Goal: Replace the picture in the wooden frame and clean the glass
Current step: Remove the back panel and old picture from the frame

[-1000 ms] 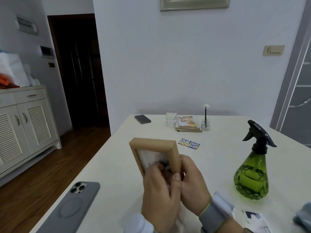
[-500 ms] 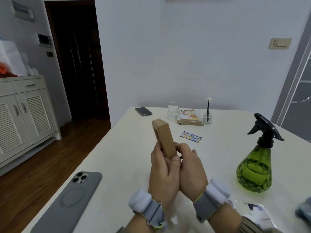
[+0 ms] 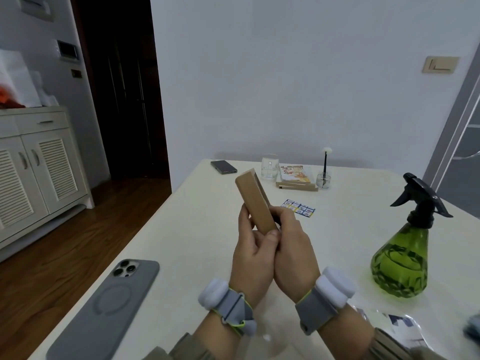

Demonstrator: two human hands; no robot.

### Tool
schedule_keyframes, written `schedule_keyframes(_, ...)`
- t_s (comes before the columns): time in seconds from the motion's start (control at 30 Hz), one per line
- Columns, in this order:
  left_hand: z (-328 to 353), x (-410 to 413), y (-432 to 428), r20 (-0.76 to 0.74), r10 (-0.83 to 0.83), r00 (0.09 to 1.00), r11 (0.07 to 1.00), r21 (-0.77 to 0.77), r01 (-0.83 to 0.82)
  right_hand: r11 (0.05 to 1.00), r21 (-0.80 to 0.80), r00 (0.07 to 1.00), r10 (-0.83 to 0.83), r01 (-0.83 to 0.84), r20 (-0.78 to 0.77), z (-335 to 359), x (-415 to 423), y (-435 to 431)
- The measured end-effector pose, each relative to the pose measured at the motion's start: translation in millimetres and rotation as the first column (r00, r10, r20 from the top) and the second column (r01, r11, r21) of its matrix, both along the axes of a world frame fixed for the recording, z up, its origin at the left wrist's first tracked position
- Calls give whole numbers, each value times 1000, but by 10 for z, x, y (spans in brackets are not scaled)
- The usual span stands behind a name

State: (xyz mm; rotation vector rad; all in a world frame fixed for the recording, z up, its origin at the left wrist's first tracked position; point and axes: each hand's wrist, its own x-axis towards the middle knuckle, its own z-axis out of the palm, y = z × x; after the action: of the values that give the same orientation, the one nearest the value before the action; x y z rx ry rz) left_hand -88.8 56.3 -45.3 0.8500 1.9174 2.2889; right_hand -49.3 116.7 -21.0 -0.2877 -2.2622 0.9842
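**Both hands on frame, edge-on — progress unclear**

Fingers (image 3: 245,216) of left hand (image 3: 253,258) curled round lower left side of wooden frame (image 3: 255,203), thumb pressed at bottom corner. Right hand (image 3: 292,252) wrapped round lower right side, fingertips tucked behind, hidden. Both clamped on frame, neither spread wide. Frame held up above table (image 3: 197,229), clear of surface, tilted with top leaning left, narrow wooden edge toward camera. Glass and backing not visible from this angle.

Progress, as judgement: cannot tell whether picture swapped or glass wiped. Green spray bottle (image 3: 401,258) standing to right, well apart from hands, untouched now. Printed sheets in plastic (image 3: 394,323) lying near right wrist, bluish cloth-like thing (image 3: 474,331) at far right edge, cut off. Small card with coloured squares (image 3: 298,208) beyond frame on table. Probably mid-task, inspecting or turning frame; at least one cleaning or reassembly step likely left.

Versus earlier: a second ago frame faced camera, opening showing white material with fingers working inside. Half a second ago already turned edge-on. Since then almost no change, same grip, same tilt, view slightly nearer. Bottle, grey phone (image 3: 104,310) unmoved.
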Motion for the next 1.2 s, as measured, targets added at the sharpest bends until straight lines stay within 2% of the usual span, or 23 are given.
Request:
schedule_keyframes(0.23,-53,-145,39,232,-140,963,985,136,110,998,55,993,-48,42,111,-30,-98,-33)
schedule_keyframes(0.4,-51,-163,29,299,-194,934,966,223,129,990,135,987,10,-32,160,-127,-135,7)
schedule_keyframes(0.5,-61,-172,19,336,-196,921,967,219,126,990,131,975,25,-55,220,-124,-91,-3)
schedule_keyframes(0.7,-110,-272,-21,452,-133,882,981,184,53,990,134,978,19,-48,207,-175,-95,-1)
schedule_keyframes(0.8,-114,-292,-38,496,-105,862,984,176,18,972,234,982,-12,-34,190,-189,-87,63)
schedule_keyframes(0.93,-142,-288,-35,508,-96,856,988,155,19,952,301,947,-50,-50,316,-173,-53,178)
schedule_keyframes(1.2,-172,-302,-30,505,-70,860,988,154,-10,945,317,939,-178,80,295,-227,-91,301)
